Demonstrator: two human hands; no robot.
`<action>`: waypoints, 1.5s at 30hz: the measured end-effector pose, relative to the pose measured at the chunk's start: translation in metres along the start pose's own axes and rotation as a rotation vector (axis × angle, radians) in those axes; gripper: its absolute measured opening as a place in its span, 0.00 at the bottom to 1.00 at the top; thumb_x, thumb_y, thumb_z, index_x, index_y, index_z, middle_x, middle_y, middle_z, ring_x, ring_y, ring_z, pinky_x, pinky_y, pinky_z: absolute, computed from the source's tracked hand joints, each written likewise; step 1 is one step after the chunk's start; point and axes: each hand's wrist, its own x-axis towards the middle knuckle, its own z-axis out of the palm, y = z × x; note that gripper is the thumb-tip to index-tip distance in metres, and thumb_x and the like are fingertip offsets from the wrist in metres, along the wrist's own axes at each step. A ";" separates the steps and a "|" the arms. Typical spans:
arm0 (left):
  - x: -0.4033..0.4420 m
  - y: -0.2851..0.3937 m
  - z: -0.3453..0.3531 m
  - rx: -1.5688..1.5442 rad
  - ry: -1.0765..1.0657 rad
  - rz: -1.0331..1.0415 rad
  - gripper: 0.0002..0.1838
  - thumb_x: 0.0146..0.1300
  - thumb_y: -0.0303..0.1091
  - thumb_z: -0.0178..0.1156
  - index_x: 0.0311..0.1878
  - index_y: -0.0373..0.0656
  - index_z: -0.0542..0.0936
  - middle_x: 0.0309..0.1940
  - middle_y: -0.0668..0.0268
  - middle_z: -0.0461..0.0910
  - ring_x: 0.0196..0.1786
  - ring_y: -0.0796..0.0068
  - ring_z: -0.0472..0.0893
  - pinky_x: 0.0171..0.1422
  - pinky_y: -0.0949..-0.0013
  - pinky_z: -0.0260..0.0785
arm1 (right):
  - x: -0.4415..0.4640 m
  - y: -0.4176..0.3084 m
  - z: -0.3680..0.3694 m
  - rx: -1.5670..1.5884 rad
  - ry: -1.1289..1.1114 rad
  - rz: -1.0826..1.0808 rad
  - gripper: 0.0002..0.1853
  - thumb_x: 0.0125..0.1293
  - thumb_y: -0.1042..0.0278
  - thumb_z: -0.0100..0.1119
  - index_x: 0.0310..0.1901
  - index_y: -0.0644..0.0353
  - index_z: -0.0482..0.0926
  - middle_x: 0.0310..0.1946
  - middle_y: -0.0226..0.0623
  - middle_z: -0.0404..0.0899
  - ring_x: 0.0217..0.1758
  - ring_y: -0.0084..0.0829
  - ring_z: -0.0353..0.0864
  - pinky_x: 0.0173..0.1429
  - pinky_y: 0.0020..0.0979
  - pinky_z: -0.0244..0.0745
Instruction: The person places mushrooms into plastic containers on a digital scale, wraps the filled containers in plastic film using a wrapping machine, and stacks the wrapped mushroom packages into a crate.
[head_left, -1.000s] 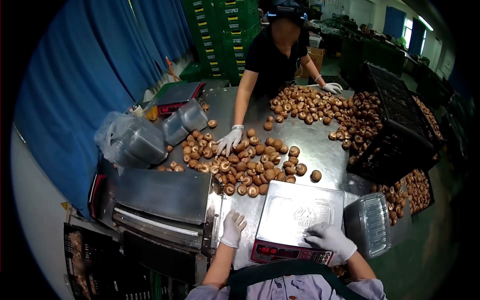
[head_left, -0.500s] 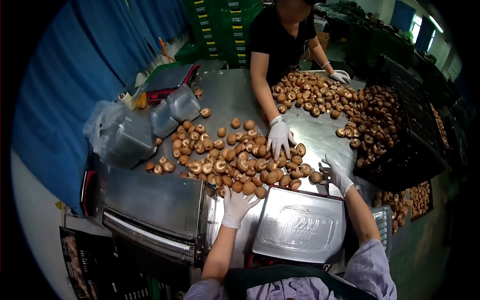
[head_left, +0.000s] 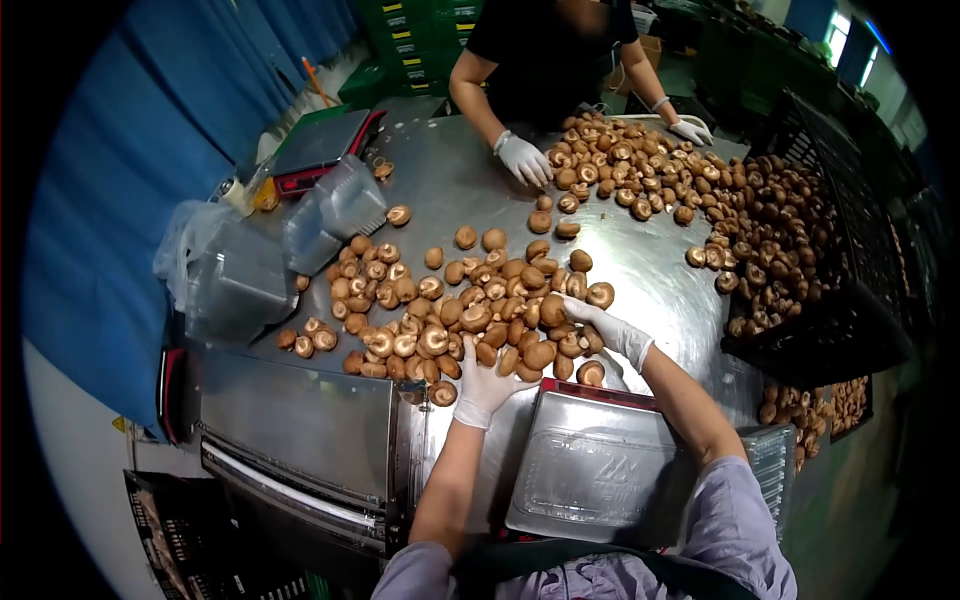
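A loose pile of brown shiitake mushrooms (head_left: 475, 318) lies on the metal table. My left hand (head_left: 487, 388), in a white glove, is at the pile's near edge, thumb and fingers apart and touching mushrooms. From the right side, my gloved right hand (head_left: 612, 330) reaches in with fingers stretched out against a mushroom (head_left: 553, 309); part of its fingertips is hidden among the caps. Just below the hands sits a scale (head_left: 600, 465) with a red edge and a clear plastic lid or tray on its metal top.
Across the table, a co-worker's gloved hand (head_left: 523, 160) is beside a second mushroom heap (head_left: 630, 165). A black crate (head_left: 850, 240) lies tipped at the right, spilling mushrooms. Clear plastic trays (head_left: 240, 280) and another scale (head_left: 320, 142) stand left, near a metal wrapping machine (head_left: 300, 425).
My right hand has moved left onto the pile, and my left hand has pushed slightly up into its near edge. The co-worker's hand has withdrawn from this pile to the far heap.
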 end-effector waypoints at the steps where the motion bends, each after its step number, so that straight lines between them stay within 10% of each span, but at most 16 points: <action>1: 0.001 -0.001 0.004 0.002 0.007 0.031 0.44 0.63 0.71 0.37 0.72 0.48 0.55 0.70 0.54 0.56 0.72 0.45 0.56 0.66 0.29 0.50 | 0.000 -0.003 0.004 -0.072 -0.024 -0.002 0.39 0.65 0.48 0.57 0.72 0.56 0.54 0.67 0.40 0.60 0.69 0.33 0.62 0.71 0.32 0.59; 10: 0.013 -0.014 0.019 0.145 0.225 0.057 0.36 0.66 0.63 0.42 0.69 0.50 0.60 0.65 0.55 0.64 0.67 0.50 0.65 0.62 0.35 0.61 | 0.008 -0.005 0.019 -0.284 0.020 -0.068 0.44 0.51 0.77 0.72 0.69 0.57 0.58 0.63 0.39 0.68 0.66 0.31 0.65 0.69 0.30 0.62; 12: 0.018 -0.016 0.022 0.136 0.260 0.097 0.34 0.65 0.63 0.44 0.64 0.47 0.66 0.47 0.59 0.74 0.57 0.53 0.73 0.57 0.38 0.65 | 0.005 -0.007 0.022 -0.352 0.096 -0.081 0.43 0.51 0.80 0.70 0.68 0.56 0.60 0.63 0.40 0.67 0.66 0.31 0.65 0.69 0.30 0.62; 14: 0.020 -0.015 0.017 0.133 0.287 0.093 0.34 0.65 0.62 0.45 0.67 0.50 0.64 0.64 0.58 0.65 0.65 0.52 0.67 0.62 0.35 0.61 | 0.010 -0.002 0.018 -0.323 0.075 -0.161 0.44 0.50 0.80 0.70 0.69 0.55 0.59 0.63 0.41 0.67 0.66 0.32 0.66 0.69 0.30 0.62; 33: 0.021 0.005 0.036 0.368 0.440 0.099 0.28 0.59 0.50 0.58 0.63 0.61 0.66 0.61 0.64 0.69 0.62 0.55 0.70 0.57 0.32 0.59 | -0.005 -0.014 0.052 -0.774 0.193 -0.215 0.45 0.48 0.65 0.75 0.68 0.62 0.62 0.62 0.46 0.70 0.64 0.36 0.70 0.66 0.29 0.64; 45: -0.053 -0.041 0.147 0.685 0.198 0.264 0.34 0.63 0.35 0.60 0.71 0.46 0.60 0.61 0.59 0.68 0.60 0.67 0.73 0.58 0.67 0.71 | -0.145 -0.031 0.113 -0.572 0.304 -0.443 0.40 0.50 0.73 0.71 0.66 0.65 0.64 0.59 0.43 0.72 0.62 0.32 0.70 0.67 0.30 0.65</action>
